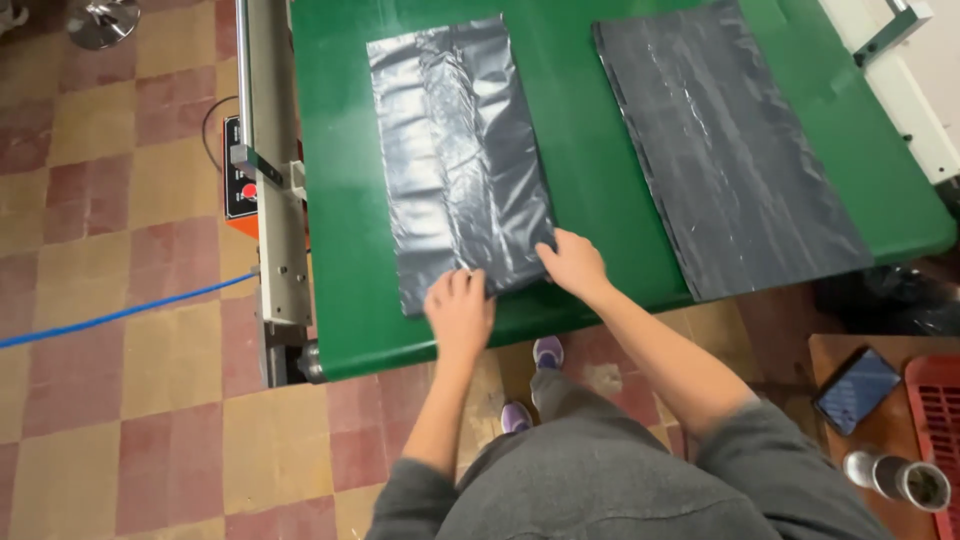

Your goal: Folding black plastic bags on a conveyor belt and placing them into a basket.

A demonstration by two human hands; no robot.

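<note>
A wide green desk (590,160) is filling the middle of the view, with a metal side rail (272,180) running along its left edge and a checkered tile floor (120,380) lying beyond that. Two dark grey plastic bags are lying flat on the green surface. The larger-looking far-right bag (725,140) is resting untouched, slanted, its near corner reaching the desk's near edge. The left bag (460,160) is the one being handled: it is stretching from the far side down to the near edge, glossy and slightly wrinkled.

The left hand (460,312) is pressing on the near-left corner of the left bag, fingers spread narrowly and laid flat, holding nothing. The right hand (572,262) is resting on the bag's near-right corner, fingers curled at the edge; whether it is pinching the film or only pressing is hard to tell.

Judging from this, smoothing is going best when both palms are staying flat and sliding outward from the middle, so trapped air and creases are moving toward the edges rather than bunching.

At the near right a small wooden table (880,420) is carrying a phone (856,388), a metal cup (900,478) and a red crate (940,420). A blue cable (120,312) is crossing the floor.
</note>
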